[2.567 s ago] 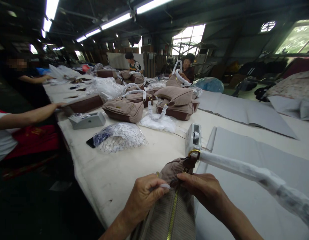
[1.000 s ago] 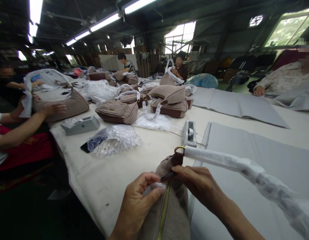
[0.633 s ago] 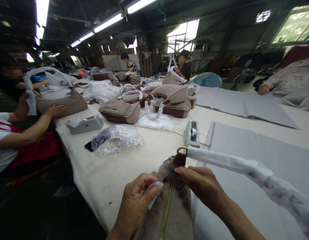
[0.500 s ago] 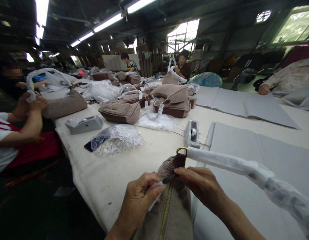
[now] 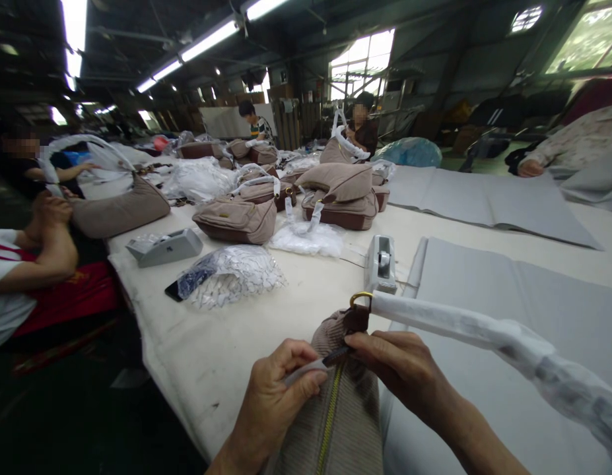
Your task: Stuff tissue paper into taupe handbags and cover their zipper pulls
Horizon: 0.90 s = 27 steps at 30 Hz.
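Note:
A taupe corduroy handbag (image 5: 360,422) stands in front of me, its brass zipper (image 5: 329,419) running up the top. My left hand (image 5: 269,402) pinches a thin white strip (image 5: 306,371) between thumb and fingers. One end of that strip meets a dark pull tab (image 5: 337,356) near the zipper's upper end. My right hand (image 5: 407,369) holds the tab's other end between thumb and forefinger, close to the brown leather end piece (image 5: 356,318). A gold ring (image 5: 358,300) joins this piece to a strap (image 5: 464,323) wrapped in white, which stretches off to the right.
Beyond the bag stands a grey tape dispenser (image 5: 381,264); another dispenser (image 5: 164,247) is farther left. A plastic bag of white tags (image 5: 241,274) lies between them. Several handbags (image 5: 236,221) sit behind. Grey sheets (image 5: 513,284) cover the right side. Co-workers sit around the table.
The white strip in my left hand has swung up from hanging downward to lie nearly in line with the tab. At left, a co-worker's hands have shifted slightly left.

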Each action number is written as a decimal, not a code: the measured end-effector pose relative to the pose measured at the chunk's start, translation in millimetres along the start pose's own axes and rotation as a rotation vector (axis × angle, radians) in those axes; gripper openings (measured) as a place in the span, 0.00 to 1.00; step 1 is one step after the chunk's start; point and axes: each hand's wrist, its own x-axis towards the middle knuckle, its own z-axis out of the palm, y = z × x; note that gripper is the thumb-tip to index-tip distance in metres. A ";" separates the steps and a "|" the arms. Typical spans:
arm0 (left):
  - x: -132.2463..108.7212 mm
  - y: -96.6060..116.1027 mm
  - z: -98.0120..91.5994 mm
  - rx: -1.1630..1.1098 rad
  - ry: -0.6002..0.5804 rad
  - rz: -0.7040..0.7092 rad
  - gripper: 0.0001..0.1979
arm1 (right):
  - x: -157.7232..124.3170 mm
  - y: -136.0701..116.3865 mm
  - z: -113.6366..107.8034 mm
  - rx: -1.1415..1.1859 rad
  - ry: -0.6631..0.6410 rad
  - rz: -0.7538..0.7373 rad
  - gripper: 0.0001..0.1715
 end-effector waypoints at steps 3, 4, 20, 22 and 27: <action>2.5 9.1 3.3 -0.011 -0.014 -0.018 0.08 | 3.8 -2.4 -1.4 -0.046 0.002 -0.044 0.10; 4.0 13.2 5.1 -0.003 -0.019 -0.021 0.09 | 5.5 -3.6 -1.5 -0.066 0.008 -0.068 0.10; 17.3 44.1 15.1 0.078 -0.019 0.143 0.10 | 13.1 -17.8 0.2 0.139 -0.026 0.190 0.16; 14.1 38.2 12.5 -0.029 -0.013 0.068 0.15 | 15.2 -17.7 -0.4 0.149 -0.013 0.199 0.08; 12.3 27.5 8.1 -0.108 -0.006 -0.003 0.11 | 18.8 -21.2 -3.3 0.138 -0.023 0.180 0.12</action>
